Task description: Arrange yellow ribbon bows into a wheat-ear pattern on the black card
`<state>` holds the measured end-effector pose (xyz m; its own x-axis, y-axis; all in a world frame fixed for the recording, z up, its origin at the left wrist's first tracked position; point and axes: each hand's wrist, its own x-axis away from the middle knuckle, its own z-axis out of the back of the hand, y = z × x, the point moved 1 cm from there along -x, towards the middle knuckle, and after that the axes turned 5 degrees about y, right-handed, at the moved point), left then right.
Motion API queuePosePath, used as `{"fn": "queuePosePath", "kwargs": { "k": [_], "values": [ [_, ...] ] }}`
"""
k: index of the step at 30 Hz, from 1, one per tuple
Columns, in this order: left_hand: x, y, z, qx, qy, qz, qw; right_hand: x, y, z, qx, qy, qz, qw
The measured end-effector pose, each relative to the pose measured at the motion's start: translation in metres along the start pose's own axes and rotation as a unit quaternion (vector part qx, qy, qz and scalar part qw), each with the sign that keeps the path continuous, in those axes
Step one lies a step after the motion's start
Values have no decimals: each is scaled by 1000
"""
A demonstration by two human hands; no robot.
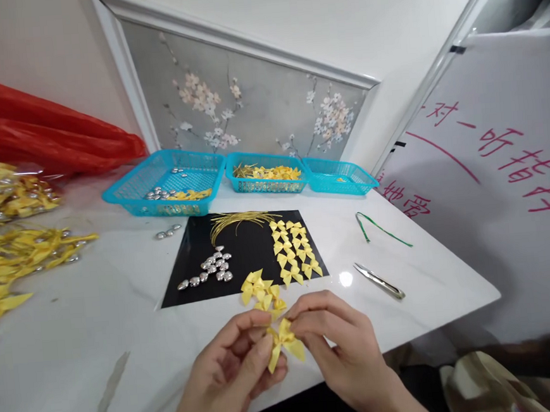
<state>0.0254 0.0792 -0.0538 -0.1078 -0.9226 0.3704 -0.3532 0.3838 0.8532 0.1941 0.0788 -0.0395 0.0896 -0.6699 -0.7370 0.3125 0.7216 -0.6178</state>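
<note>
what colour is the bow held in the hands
The bow is yellow; it shows best in the head view.

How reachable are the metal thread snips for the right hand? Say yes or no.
Probably yes: the metal thread snips lie near the right hand on the white tabletop, with nothing visible between. It pinches a yellow ribbon bow, though, so it may need to let go.

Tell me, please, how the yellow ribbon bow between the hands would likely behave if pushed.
The yellow ribbon bow is probably light, being just thin ribbon. Its splayed tails look apt to bend. That spread shape suggests sliding rather than rolling.
</note>
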Motion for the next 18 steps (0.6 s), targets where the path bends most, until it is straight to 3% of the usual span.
{"fn": "queuePosePath", "kwargs": {
  "k": [2,4,8,15,18],
  "values": [
    [-3,-3,6,-43,-1,-41,998,0,-2,2,0,-3,-41,999],
    [-6,-5,12,-83,9,-76,994,0,-3,4,-32,-8,-127,991],
    [-8,-2,13,-145,27,-133,980,0,-1,6,-117,-43,-281,952],
    [-4,-2,11,-149,68,-130,978,2,1,-1,-152,-51,-343,925],
    [-5,-2,11,-150,48,-135,978,3,0,-2,-157,-49,-343,925]
  ]
}}
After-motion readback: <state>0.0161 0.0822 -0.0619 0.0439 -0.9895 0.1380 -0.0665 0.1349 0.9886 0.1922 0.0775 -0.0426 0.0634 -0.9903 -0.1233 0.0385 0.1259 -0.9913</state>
